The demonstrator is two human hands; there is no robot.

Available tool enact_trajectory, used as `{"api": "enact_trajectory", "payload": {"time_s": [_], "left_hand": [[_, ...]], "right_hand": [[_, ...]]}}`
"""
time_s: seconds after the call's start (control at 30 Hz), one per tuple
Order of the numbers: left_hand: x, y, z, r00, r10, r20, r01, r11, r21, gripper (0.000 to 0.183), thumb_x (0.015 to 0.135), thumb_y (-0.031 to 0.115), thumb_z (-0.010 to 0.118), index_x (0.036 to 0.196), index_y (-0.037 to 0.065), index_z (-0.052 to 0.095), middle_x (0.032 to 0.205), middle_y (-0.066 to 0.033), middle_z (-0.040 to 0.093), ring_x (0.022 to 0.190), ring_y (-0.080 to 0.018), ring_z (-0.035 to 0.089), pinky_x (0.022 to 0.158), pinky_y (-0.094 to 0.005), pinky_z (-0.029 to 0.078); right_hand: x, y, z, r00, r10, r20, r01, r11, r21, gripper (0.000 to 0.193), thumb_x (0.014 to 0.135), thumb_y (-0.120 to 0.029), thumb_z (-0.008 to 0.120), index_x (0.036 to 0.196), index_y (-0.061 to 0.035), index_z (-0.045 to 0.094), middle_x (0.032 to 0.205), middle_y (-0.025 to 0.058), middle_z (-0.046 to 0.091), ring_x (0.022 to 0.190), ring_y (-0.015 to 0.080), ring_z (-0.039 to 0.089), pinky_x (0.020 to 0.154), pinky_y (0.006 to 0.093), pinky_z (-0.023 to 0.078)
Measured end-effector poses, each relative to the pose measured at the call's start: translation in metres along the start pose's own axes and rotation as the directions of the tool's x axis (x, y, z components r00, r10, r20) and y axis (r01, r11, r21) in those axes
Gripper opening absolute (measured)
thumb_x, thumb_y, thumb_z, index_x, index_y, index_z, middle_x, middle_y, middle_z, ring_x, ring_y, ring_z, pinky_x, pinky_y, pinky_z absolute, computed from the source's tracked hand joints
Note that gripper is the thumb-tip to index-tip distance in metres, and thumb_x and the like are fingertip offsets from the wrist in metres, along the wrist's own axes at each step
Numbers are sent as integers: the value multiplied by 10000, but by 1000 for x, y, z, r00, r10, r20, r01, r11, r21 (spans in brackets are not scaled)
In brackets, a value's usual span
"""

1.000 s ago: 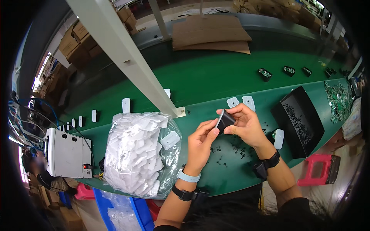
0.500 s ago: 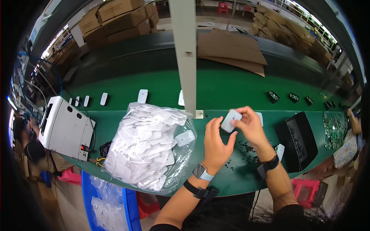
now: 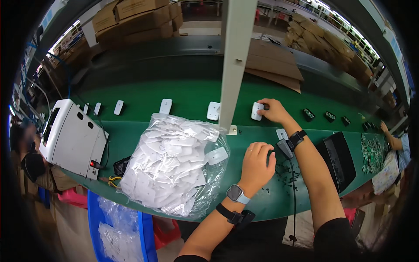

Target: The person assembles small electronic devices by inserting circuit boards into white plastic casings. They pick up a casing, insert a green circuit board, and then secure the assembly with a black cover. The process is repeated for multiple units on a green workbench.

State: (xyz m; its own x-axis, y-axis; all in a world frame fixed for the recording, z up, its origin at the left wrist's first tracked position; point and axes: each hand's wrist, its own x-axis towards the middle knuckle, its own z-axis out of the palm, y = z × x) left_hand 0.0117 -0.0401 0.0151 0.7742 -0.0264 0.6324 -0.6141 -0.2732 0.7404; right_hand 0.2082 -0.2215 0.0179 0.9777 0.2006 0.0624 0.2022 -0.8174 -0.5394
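My right hand (image 3: 273, 111) reaches out over the green belt (image 3: 192, 89). Its thumb and fingers pinch the edge of a small white plastic casing (image 3: 255, 112), which is on or just above the belt. Nearer to me, my left hand (image 3: 257, 168) hovers over the green worktop with nothing in it, fingers loosely bent and thumb apart. Left of that hand lies a clear plastic bag (image 3: 168, 168) heaped with white plastic covers. One loose cover (image 3: 217, 156) rests at its right side. Another white piece (image 3: 282, 134) sits partly behind my right wrist strap.
More white casings (image 3: 166, 106) stand in a row along the belt; black housings with circuit boards (image 3: 308, 115) sit to the right. A metal post (image 3: 235, 65) rises mid-view. A black box (image 3: 336, 161), a pile of circuit boards (image 3: 373, 150) and a white machine (image 3: 72, 137) flank the worktop.
My right hand has carried the white casing away from my left hand, forward onto or over the belt. My left hand has drawn back slightly toward me. The view has shifted a little.
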Motion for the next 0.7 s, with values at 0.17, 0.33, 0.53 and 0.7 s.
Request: {"api": "enact_trajectory", "payload": {"time_s": [0.17, 0.33, 0.53, 0.7], "left_hand": [[1, -4, -3, 999, -31, -39, 34, 996, 83, 123, 842, 25, 681, 959, 19, 644, 970, -144, 650, 946, -355, 612, 820, -441, 498], [7, -6, -21, 991, -128, -48, 137, 946, 292, 132, 812, 0, 652, 942, 20, 644, 931, -162, 641, 925, -361, 597, 802, -456, 474], [0, -16, -96, 953, -240, 185, -2, 607, 795, 213, 772, -18, 648, 984, -11, 658, 987, -180, 656, 995, -394, 595, 867, -482, 464], [2, -21, -117, 874, -330, 357, -125, 557, 821, 308, 734, -20, 715, 1033, -12, 641, 1007, -201, 677, 1000, -402, 596, 872, -482, 465]], "right_hand": [[-42, -56, -17, 920, -161, -357, 187, 982, 39, 430, 850, -200, 767, 1214, 5, 668, 1070, 169, 713, 899, 271, 685, 808, 384, 553], [-127, -77, -43, 985, -142, -96, 160, 963, 215, 103, 831, -85, 691, 855, 10, 720, 726, 103, 675, 631, 185, 616, 621, 319, 505], [-173, -40, -34, 965, -243, 96, 222, 957, 185, 93, 787, -90, 669, 801, -11, 717, 741, 131, 689, 640, 268, 644, 612, 367, 512], [-181, -23, -27, 974, -176, 146, 166, 983, 77, 100, 745, -71, 645, 785, 5, 695, 749, 135, 664, 679, 303, 651, 644, 386, 524]]}}
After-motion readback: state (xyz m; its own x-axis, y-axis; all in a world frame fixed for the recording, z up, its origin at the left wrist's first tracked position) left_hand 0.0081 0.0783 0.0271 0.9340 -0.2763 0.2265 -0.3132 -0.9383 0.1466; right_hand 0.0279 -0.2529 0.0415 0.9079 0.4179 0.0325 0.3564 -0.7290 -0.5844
